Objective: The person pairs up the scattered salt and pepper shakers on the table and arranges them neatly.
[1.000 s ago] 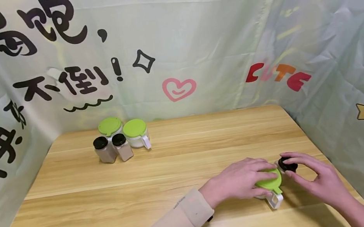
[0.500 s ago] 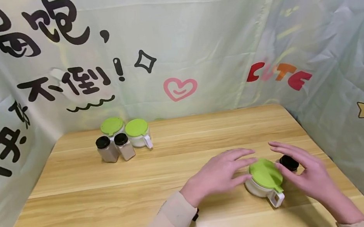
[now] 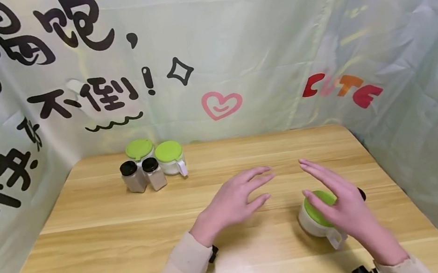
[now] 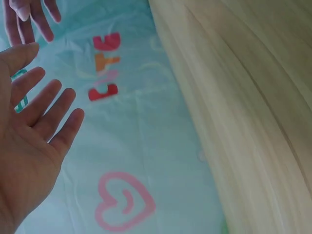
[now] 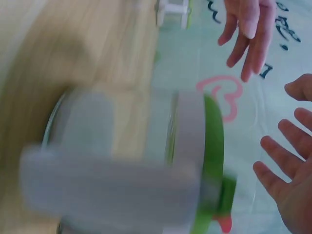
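My left hand [image 3: 233, 200] hovers over the middle of the table with its fingers spread, holding nothing. My right hand [image 3: 345, 202] is raised over the right side, fingers extended and nothing in its grasp. Below and partly behind it stands a seasoning jar [image 3: 312, 222] with a green lid and a white handle; the right wrist view shows its clear body [image 5: 129, 126] and handle up close and blurred. A black-capped bottle [image 3: 362, 193] is mostly hidden behind the right hand. The left wrist view shows the left palm [image 4: 29, 146] with spread fingers.
Two more green-lidded jars [image 3: 169, 151] stand at the back left of the wooden table [image 3: 104, 252]. Close in front of them are two black-capped shaker bottles [image 3: 154, 174]. A printed cloth [image 3: 258, 55] hangs behind the table and along its sides.
Both hands have come off the green-lidded jar and black-capped bottle, rising and drawing left. The left hand has moved farther away, toward the table's middle. Jar and bottle stay at the right.
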### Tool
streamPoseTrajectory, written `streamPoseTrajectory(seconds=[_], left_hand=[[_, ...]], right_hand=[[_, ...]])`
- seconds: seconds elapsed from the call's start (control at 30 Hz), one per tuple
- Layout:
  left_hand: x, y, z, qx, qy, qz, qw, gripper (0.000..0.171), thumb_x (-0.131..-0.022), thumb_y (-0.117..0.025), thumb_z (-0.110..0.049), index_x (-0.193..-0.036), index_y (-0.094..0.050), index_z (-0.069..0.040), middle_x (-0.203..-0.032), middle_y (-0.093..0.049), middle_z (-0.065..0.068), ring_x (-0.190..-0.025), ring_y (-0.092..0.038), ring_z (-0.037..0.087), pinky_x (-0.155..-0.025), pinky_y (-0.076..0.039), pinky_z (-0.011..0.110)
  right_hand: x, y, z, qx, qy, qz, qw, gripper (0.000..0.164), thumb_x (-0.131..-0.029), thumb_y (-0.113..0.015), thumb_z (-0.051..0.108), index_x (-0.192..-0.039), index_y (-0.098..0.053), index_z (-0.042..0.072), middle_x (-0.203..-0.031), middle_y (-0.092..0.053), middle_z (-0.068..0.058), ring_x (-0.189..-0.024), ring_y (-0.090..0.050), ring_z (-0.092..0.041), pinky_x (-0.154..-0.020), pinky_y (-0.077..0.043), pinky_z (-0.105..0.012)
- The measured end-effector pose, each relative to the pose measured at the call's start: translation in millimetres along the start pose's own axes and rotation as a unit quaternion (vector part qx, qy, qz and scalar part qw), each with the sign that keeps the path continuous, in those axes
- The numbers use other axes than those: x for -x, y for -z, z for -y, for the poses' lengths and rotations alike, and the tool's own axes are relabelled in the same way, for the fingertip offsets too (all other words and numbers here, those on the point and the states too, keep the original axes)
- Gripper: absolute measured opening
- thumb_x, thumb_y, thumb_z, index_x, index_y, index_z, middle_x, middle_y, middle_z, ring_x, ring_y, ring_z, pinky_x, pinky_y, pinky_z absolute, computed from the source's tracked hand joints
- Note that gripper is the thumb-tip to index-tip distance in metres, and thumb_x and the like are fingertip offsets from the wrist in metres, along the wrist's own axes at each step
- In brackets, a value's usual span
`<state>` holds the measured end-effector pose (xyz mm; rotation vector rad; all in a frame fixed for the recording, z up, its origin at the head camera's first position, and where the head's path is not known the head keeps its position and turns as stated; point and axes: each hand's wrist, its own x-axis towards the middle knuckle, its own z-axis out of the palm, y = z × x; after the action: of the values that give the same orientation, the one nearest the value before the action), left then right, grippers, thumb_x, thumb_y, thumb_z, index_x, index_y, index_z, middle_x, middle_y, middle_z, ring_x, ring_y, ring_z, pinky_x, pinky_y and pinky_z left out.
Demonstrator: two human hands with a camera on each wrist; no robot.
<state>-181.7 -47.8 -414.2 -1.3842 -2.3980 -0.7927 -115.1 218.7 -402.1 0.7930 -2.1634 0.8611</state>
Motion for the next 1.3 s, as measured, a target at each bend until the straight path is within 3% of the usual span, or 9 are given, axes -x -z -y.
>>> streamPoseTrajectory(seconds=[0.1,0.23,0.33,0.4,0.5,0.7,0.83,1.0,1.3], left_hand=[[7.7,5.1,9.5,-0.006,0.007,-0.026,0.9996,0.049,-0.101,-0.071,-0.025,-0.148,-0.059,-0.013,-0.153,-0.055,0.005,-0.138,-0.055,0.021,-0.117,-0.044,0.035],[19.0,15.1,21.5,-0.016,0.028,-0.05,0.9983,0.048,-0.101,-0.072,-0.023,-0.146,-0.061,-0.012,-0.15,-0.057,0.005,-0.135,-0.057,0.021,-0.115,-0.047,0.037],[27.7,23.4,30.9,-0.024,0.047,-0.065,0.9965,0.048,-0.1,-0.072,-0.022,-0.146,-0.061,-0.013,-0.148,-0.059,0.004,-0.132,-0.059,0.02,-0.112,-0.049,0.037],[33.4,28.8,37.1,-0.029,0.057,-0.076,0.995,0.047,-0.1,-0.073,-0.021,-0.145,-0.062,-0.013,-0.145,-0.06,0.003,-0.129,-0.061,0.02,-0.11,-0.05,0.037],[42.3,37.2,46.3,-0.042,0.072,-0.087,0.9927,0.047,-0.099,-0.073,-0.019,-0.144,-0.063,-0.014,-0.142,-0.061,0.003,-0.127,-0.061,0.021,-0.108,-0.052,0.038],[62.9,56.6,62.6,-0.058,0.095,-0.112,0.9875,0.047,-0.098,-0.073,-0.015,-0.144,-0.063,-0.01,-0.14,-0.063,0.007,-0.126,-0.062,0.026,-0.104,-0.054,0.042],[77.2,71.0,72.9,-0.062,0.1,-0.134,0.984,0.047,-0.098,-0.073,-0.013,-0.143,-0.063,-0.006,-0.14,-0.063,0.01,-0.124,-0.062,0.029,-0.105,-0.054,0.046],[96.3,86.1,86.4,-0.077,0.111,-0.155,0.9786,0.047,-0.095,-0.076,-0.01,-0.141,-0.064,-0.005,-0.138,-0.063,0.014,-0.123,-0.062,0.032,-0.102,-0.054,0.049],[119.7,117.1,108.2,-0.105,0.126,-0.183,0.9693,0.047,-0.091,-0.078,-0.004,-0.136,-0.066,0.0,-0.134,-0.064,0.02,-0.125,-0.06,0.04,-0.108,-0.048,0.057]], right_hand=[[-5.2,-11.9,4.8,-0.008,0.007,-0.001,1.0,0.059,-0.106,-0.058,0.045,-0.142,-0.061,-0.001,-0.143,-0.062,-0.022,-0.139,-0.054,-0.016,-0.117,-0.039,-0.02],[-10.6,-26.3,11.8,-0.015,-0.001,0.011,1.0,0.053,-0.098,-0.071,0.022,-0.145,-0.059,0.0,-0.148,-0.059,-0.019,-0.139,-0.054,-0.021,-0.118,-0.038,-0.022],[-13.4,-35.4,16.6,-0.015,-0.035,0.039,0.999,0.067,-0.086,-0.077,0.003,-0.15,-0.055,0.006,-0.153,-0.055,-0.014,-0.14,-0.054,-0.025,-0.12,-0.036,-0.022],[-15.2,-42.7,17.8,-0.012,-0.055,0.05,0.997,0.072,-0.085,-0.079,0.0,-0.152,-0.053,0.009,-0.154,-0.054,-0.012,-0.139,-0.054,-0.029,-0.12,-0.035,-0.022],[-19.6,-54.5,19.2,-0.014,-0.07,0.061,0.996,0.074,-0.087,-0.079,0.001,-0.155,-0.05,0.01,-0.155,-0.053,-0.011,-0.14,-0.054,-0.031,-0.121,-0.034,-0.023],[-29.4,-79.2,19.8,-0.026,-0.053,0.054,0.997,0.075,-0.087,-0.078,0.003,-0.155,-0.048,0.008,-0.155,-0.053,-0.011,-0.139,-0.054,-0.034,-0.121,-0.035,-0.025],[-36.8,-94.2,22.8,-0.033,-0.042,0.053,0.997,0.075,-0.088,-0.078,0.003,-0.156,-0.047,0.008,-0.155,-0.053,-0.011,-0.138,-0.055,-0.033,-0.119,-0.041,-0.036],[-46.7,-111.7,29.0,-0.052,-0.057,0.074,0.994,0.076,-0.091,-0.077,0.005,-0.159,-0.043,0.011,-0.158,-0.05,-0.01,-0.141,-0.052,-0.031,-0.116,-0.044,-0.05],[-66.6,-146.2,38.0,-0.079,-0.051,0.102,0.99,0.074,-0.094,-0.075,0.01,-0.16,-0.04,0.011,-0.159,-0.048,-0.012,-0.144,-0.049,-0.03,-0.118,-0.042,-0.048]])
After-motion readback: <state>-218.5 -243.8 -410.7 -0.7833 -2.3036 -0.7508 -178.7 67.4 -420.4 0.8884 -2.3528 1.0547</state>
